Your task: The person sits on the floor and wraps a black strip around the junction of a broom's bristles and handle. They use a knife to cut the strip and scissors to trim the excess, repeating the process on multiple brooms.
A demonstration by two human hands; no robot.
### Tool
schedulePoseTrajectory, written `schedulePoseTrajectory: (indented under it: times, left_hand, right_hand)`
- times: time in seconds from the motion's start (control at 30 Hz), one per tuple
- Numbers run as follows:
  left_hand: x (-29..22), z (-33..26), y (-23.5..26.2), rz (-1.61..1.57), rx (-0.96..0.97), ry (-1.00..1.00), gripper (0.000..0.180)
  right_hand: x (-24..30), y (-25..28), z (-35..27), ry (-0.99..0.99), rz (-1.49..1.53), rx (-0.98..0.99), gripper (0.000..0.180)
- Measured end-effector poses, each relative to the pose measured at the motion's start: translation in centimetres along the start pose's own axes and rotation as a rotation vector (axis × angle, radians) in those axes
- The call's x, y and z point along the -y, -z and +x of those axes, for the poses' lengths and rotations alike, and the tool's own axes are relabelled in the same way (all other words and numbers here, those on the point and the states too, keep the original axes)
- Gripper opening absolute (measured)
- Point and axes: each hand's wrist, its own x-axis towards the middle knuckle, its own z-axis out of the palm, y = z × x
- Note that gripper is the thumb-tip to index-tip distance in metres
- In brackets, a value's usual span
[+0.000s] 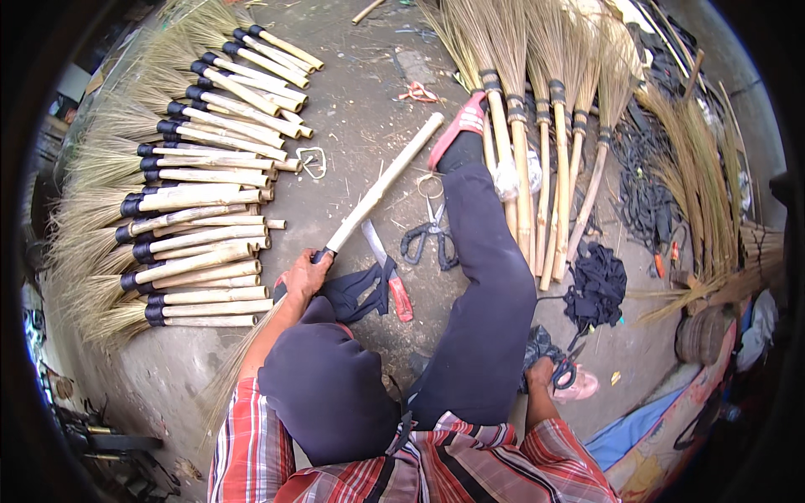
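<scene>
The left hand (308, 272), at 9 o'clock, was clenched round 1 broom (386, 182), its handle pointing to 1 o'clock, its bristles to 7. The right hand (541, 373), at 4 o'clock, was at some scissors (566, 369); I could not tell whether its fingers gripped them. At the left hand's 3 o'clock lay black cloth (352, 293) and 1 knife (401, 300); at its 10, bundled brooms (205, 176).

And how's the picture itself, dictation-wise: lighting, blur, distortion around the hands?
In the head view, light on the floor is soft, without hard shadows; there too, fisheye distortion bends the outer scene and the corners go black; also in the head view, the left hand, right hand and broom handle look fairly sharp.
</scene>
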Motion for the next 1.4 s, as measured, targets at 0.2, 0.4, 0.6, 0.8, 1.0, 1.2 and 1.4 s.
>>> schedulePoseTrajectory:
  times: [0.2, 0.4, 0.6, 0.8, 1.0, 1.2, 1.4]
  left_hand:
    - [-0.5, -0.4, 0.4, 0.038, 0.031, 0.046, 0.069]
    - [0.7, 0.6, -0.5, -0.024, 0.04, 0.033, 0.067]
    - [1.5, 1.1, -1.5, -0.079, -0.017, -0.018, 0.063]
    - [0.9, 0.6, -1.2, -0.046, -0.02, -0.006, 0.06]
    - [-0.5, -0.8, 0.0, -0.03, -0.043, -0.001, 0.056]
    - [-1.2, -1.7, 0.4, -0.085, -0.103, -0.043, 0.051]
    - [-0.6, -1.4, -0.5, -0.062, -0.153, -0.106, 0.051]
  right_hand:
    - [-1.1, 1.8, -1.4, 0.05, 0.093, -0.008, 0.028]
    - [-6.9, -6.4, 3.0, 0.205, 0.66, -0.224, 0.01]
    - [-6.9, -0.8, 2.4, 0.125, 0.87, -0.307, 0.008]
    - [8.2, 17.5, -3.3, 0.346, 1.056, -0.325, 0.017]
    - [27.8, 20.9, -9.6, 0.797, 1.106, 0.08, 0.019]
    - [43.4, 11.8, -15.7, 1.182, 0.8, 0.388, 0.018]
    - [49.6, 5.6, -16.4, 1.273, 0.655, 0.173, 0.021]
